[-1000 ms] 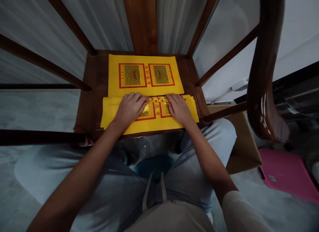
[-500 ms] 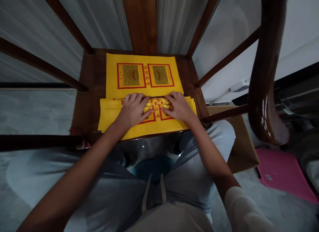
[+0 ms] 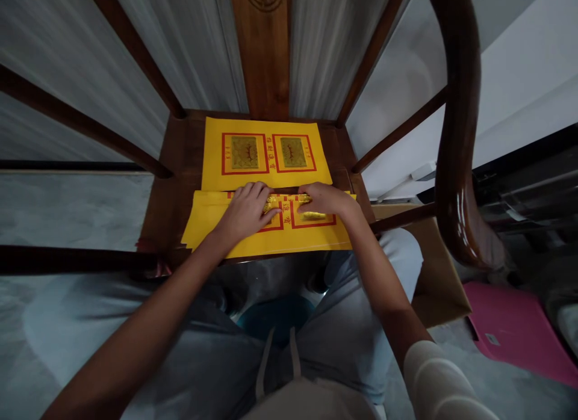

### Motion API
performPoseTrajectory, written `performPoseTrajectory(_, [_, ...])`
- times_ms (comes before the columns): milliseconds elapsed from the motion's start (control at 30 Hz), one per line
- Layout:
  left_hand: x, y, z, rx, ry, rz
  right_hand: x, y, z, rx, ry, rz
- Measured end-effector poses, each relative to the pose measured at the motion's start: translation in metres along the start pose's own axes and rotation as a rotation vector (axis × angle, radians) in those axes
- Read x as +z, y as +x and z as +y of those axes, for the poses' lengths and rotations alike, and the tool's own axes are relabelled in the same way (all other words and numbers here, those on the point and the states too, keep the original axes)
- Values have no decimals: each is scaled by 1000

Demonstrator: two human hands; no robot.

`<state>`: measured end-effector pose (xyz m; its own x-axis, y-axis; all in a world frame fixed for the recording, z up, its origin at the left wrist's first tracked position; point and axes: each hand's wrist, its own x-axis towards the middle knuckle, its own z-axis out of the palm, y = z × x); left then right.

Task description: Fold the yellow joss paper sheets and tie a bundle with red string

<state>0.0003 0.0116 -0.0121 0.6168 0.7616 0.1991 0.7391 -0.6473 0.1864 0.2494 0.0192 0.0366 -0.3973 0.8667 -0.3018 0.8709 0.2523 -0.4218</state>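
Near the chair seat's front edge lies a yellow joss paper sheet (image 3: 289,242) with red print and gold foil, its far edge turned over toward me. My left hand (image 3: 247,214) is closed on the folded edge, fingers over the far side and thumb on the near side. On the right part of the same fold, my right hand (image 3: 326,200) grips with fingers and thumb bent around it. Other yellow sheets show beneath at the left. Behind the fold, a flat yellow sheet (image 3: 266,178) displays two red-framed gold-foil squares. My fingers hide part of the fold.
The dark wooden chair seat (image 3: 186,149) carries the papers, with a curved armrest (image 3: 465,131) at the right and slatted rails around. A cardboard box (image 3: 436,269) and a pink plastic item (image 3: 519,324) stand on the floor at right. A blue-green round object (image 3: 275,318) is below.
My right hand has shifted along the fold and turned, showing more gold foil beneath it. The left hand keeps its place on the fold. The view has tilted slightly.
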Motion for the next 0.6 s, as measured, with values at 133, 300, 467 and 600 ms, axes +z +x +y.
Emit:
performPoseTrajectory(133, [-20, 4, -8, -62, 61, -40, -17, -14, -13, -64, -176, 142])
performPoseTrajectory(300, [-72, 4, -4, -153, 113, 26, -42, -40, -32, -117, -302, 338])
performPoseTrajectory(467, [-100, -2, 23, -181, 188, 61, -44, -54, -42, -149, -347, 394])
performPoseTrajectory(600, [-97, -5, 37, -161, 225, 35, -36, -50, -43, -109, -384, 327])
